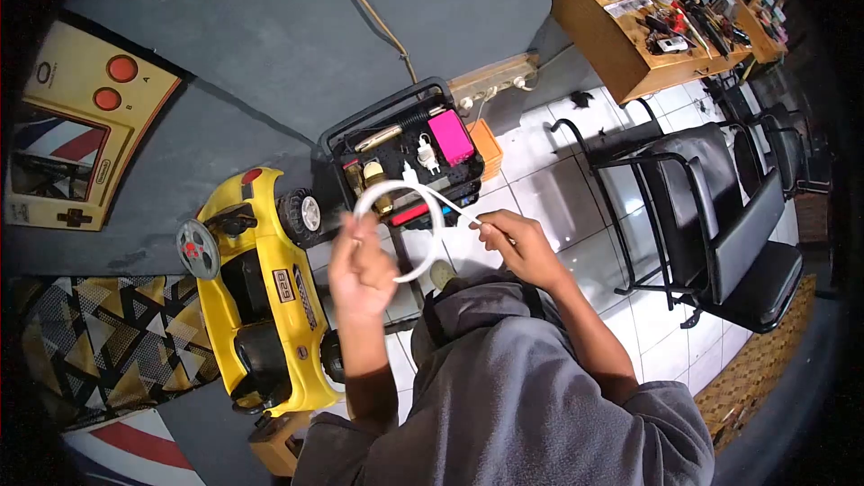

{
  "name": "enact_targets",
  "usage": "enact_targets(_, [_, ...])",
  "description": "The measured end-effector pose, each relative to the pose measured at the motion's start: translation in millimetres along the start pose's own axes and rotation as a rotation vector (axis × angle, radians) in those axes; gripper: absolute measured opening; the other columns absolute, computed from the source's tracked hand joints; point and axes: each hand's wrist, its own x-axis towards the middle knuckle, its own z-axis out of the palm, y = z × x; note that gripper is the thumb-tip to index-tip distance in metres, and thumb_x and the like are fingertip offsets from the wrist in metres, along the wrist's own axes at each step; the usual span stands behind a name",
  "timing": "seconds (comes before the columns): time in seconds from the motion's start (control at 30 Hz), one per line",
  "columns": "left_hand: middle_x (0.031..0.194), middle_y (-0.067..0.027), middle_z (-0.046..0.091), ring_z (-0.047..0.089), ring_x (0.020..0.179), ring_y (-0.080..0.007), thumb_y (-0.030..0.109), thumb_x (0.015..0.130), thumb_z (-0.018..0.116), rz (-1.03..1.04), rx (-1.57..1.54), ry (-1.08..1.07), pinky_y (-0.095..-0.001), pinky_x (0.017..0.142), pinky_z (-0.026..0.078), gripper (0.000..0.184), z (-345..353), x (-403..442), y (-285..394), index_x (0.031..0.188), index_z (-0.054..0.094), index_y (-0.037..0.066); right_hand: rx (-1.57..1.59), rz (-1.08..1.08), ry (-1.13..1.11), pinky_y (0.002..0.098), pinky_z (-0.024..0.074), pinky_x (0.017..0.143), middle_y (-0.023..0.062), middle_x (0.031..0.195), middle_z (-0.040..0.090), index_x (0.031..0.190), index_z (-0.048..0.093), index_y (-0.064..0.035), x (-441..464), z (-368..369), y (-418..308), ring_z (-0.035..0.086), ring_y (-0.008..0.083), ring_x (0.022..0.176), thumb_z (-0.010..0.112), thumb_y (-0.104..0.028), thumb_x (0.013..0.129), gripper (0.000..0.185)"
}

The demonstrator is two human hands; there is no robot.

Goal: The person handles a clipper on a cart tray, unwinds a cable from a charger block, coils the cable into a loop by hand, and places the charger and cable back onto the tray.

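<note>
A white cable (437, 238), wound in a loop, hangs between my two hands in front of my body. My left hand (362, 261), somewhat blurred, is closed around the left side of the loop. With fingers pinched, my right hand (520, 247) grips a straight stretch of the same cable to the right. Just beyond the loop stands a black tray cart (329, 137). In it lie a bright pink box (451, 137), a white charger plug (427, 155) and a gold-coloured clipper-like tool (378, 138).
A yellow toy car (301, 342) is at my left. Black armchairs (670, 180) stand on the white tiled floor (558, 207) to the right. A wooden counter (612, 45) carries bottles and tools. A power strip (493, 81) is near the wall behind the cart.
</note>
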Motion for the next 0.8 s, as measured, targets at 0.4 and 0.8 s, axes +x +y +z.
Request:
enact_targets(0.4, [0.057, 0.0002, 0.041, 0.036, 0.046, -0.0083, 0.032, 0.1, 0.035, 0.519, 0.787, 0.213, -0.0232, 0.048, 0.03, 0.031, 3, 25, -10, 0.083, 0.045, 0.008, -0.382, -0.308, -0.258, 0.038, 0.0522, 0.059, 0.0105, 0.082, 0.059, 0.095, 0.063, -0.0029, -29, 3, -38, 0.061, 0.0279, 0.065, 0.061, -0.015, 0.083, 0.017])
enact_targets(0.8, [0.06, -0.0091, 0.056, 0.059, 0.056, -0.0167, 0.024, 0.1, 0.037, 0.057, 1.775, 0.0, -0.0294, 0.051, 0.043, 0.027, -14, 17, -42, 0.09, 0.047, 0.001, -0.291, -0.422, 0.076, 0.0326, 0.0479, 0.054, 0.0077, 0.074, 0.057, 0.089, 0.063, -0.0028, -23, 3, -58, 0.059, 0.0231, 0.059, 0.07, -0.008, 0.076, 0.016])
